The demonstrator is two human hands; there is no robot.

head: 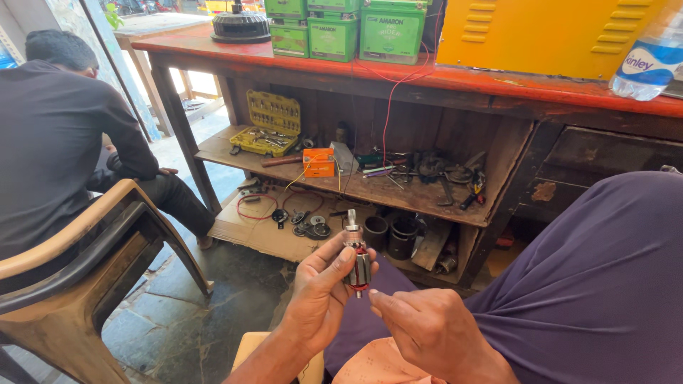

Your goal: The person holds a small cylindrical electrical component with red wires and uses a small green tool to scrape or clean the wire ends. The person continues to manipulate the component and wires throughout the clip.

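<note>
The left hand (324, 291) is clamped on a small motor rotor (358, 262), thumb and fingers pinching its dark wound body so that the metal shaft stands nearly upright above the lap. The right hand (427, 331) sits just beside it, fingers curled together, its forefinger tip next to the lower end of the rotor; whether it touches cannot be told, and it holds nothing that shows. Open room lies to the left of the hands, over the stone floor (192, 313), up to the arm of a plastic chair (78, 242) where another person (57, 135) sits, back turned. Ahead is the front edge of a wooden workbench (398, 82) with a red top. On its shelf, an open yellow tool case (270, 122) holds sockets and bits, beside a small orange box (319, 162) and loose tools. Green boxes (341, 30) stand on the top, with a water bottle (651, 60) at the right edge.
</note>
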